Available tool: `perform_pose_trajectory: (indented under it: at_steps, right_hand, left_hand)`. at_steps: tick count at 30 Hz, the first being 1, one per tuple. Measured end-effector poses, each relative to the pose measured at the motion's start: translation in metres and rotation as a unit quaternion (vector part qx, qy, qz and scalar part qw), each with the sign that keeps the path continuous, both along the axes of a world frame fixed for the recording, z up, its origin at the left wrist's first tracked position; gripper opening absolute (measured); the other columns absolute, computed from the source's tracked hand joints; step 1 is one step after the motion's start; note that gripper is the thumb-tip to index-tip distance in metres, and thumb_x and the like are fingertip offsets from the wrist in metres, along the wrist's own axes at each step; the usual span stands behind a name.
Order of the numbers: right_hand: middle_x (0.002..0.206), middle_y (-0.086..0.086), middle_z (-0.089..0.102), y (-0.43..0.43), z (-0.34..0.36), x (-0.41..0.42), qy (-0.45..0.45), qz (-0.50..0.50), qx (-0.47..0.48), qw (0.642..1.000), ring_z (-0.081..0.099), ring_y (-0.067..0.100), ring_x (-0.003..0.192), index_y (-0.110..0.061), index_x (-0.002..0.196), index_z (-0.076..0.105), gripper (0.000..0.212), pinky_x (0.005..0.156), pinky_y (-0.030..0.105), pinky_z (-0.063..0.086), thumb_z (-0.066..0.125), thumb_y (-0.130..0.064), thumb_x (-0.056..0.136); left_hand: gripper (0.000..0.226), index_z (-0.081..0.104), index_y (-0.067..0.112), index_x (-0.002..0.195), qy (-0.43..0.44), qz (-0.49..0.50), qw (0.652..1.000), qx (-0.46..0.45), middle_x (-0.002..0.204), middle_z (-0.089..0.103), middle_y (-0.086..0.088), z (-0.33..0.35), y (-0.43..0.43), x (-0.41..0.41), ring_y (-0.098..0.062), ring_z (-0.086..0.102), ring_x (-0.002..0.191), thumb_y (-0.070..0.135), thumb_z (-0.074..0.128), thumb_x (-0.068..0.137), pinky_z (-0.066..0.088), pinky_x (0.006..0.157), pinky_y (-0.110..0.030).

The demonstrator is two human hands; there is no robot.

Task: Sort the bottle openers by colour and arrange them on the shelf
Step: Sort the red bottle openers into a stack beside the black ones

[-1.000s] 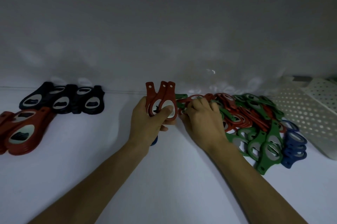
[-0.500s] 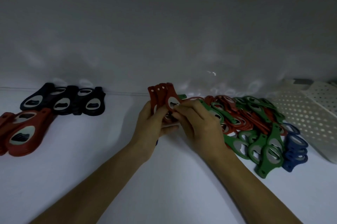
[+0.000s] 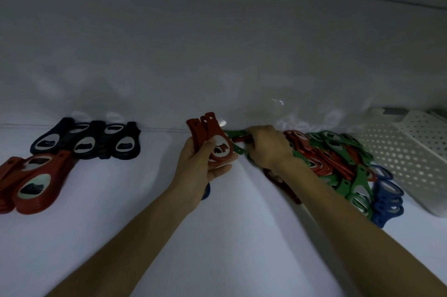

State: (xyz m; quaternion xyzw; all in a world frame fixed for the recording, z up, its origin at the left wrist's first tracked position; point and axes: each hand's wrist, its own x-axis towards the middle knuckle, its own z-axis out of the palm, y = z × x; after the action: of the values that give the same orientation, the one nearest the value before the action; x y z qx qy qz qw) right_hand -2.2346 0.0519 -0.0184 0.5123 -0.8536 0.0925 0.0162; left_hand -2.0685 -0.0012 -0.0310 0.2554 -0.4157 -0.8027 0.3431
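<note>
Since half a second ago my right hand [image 3: 268,149] has left the bunch it was touching and gone back to the right, to the left edge of the mixed heap [image 3: 338,161], just right of the frame's middle. Its fingers curl down over the green and red openers there, but the back of the hand hides them, so I cannot tell whether they grip anything. One green opener [image 3: 235,132] sticks out to the left from under it.

My left hand [image 3: 198,168], at the middle of the frame, holds a bunch of red openers [image 3: 215,137] upright, thumb pressed across the front one, handles fanned upward. A bit of blue shows just below that wrist, too hidden to make out.

At the left edge lies a stack of red openers [image 3: 36,180] flat on the white shelf [image 3: 121,236], and just above it, against the back wall, a row of black openers [image 3: 84,144]. At the lower right end of the heap sit several blue openers [image 3: 387,197], touching the green ones. Beyond them, at the right edge, a white perforated basket [image 3: 411,158] lies tipped over.
</note>
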Motion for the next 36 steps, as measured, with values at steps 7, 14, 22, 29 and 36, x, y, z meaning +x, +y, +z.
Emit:
perform_pose_trajectory:
  at_steps: [7,14,22,29,36]
  right_hand:
    - [0.093,0.003,0.065,-0.001,-0.004,-0.001,0.173,0.007,0.032,0.984,0.058,0.025,0.092,-0.019,0.098,0.066,0.016,0.091,0.034,0.035,0.058,-0.025,0.086]
    - [0.083,-0.018,0.068,0.034,0.009,0.012,-0.177,0.007,-0.443,0.879,0.067,0.009,0.076,-0.015,0.103,0.066,0.015,0.07,0.019,0.053,0.055,-0.012,0.095]
    - [0.059,0.001,0.067,0.048,0.004,0.041,-0.513,-0.011,-0.426,0.745,0.06,0.014,0.047,-0.003,0.088,0.064,0.005,0.047,0.025,0.051,0.06,-0.005,0.09]
    - [0.072,0.01,0.067,0.054,0.004,0.034,-0.318,-0.015,-0.353,0.88,0.063,0.025,0.065,-0.005,0.079,0.065,0.011,0.065,0.041,0.056,0.065,-0.013,0.087]
    - [0.069,-0.007,0.064,0.117,0.013,0.021,0.008,-0.113,0.011,0.994,0.06,0.015,0.065,-0.026,0.075,0.067,0.035,0.053,0.026,0.043,0.069,-0.06,0.072]
  left_hand:
    - [0.029,0.057,0.027,0.107,-0.011,0.022,0.995,-0.094,0.103,0.068,0.002,0.0,0.0,0.0,-0.016,0.07,0.085,0.004,0.058,0.09,0.055,0.059,-0.023]
    - [0.02,0.054,0.025,0.107,-0.002,0.009,0.996,-0.085,0.102,0.068,0.001,-0.003,0.004,-0.003,-0.015,0.072,0.077,0.01,0.053,0.094,0.055,0.057,-0.023]
    - [0.021,0.055,0.029,0.111,-0.011,-0.048,0.99,-0.136,0.093,0.072,0.009,-0.006,0.013,-0.004,-0.012,0.071,0.081,0.019,0.053,0.093,0.054,0.057,-0.024]
    - [0.034,0.056,0.027,0.109,-0.033,-0.06,0.987,-0.148,0.092,0.071,0.009,-0.009,0.018,-0.004,-0.01,0.071,0.077,0.001,0.058,0.088,0.053,0.054,-0.022]
    - [0.028,0.056,0.023,0.115,-0.012,-0.109,0.988,-0.109,0.092,0.074,0.005,-0.013,0.027,-0.007,-0.019,0.072,0.079,0.008,0.053,0.092,0.055,0.057,-0.024]
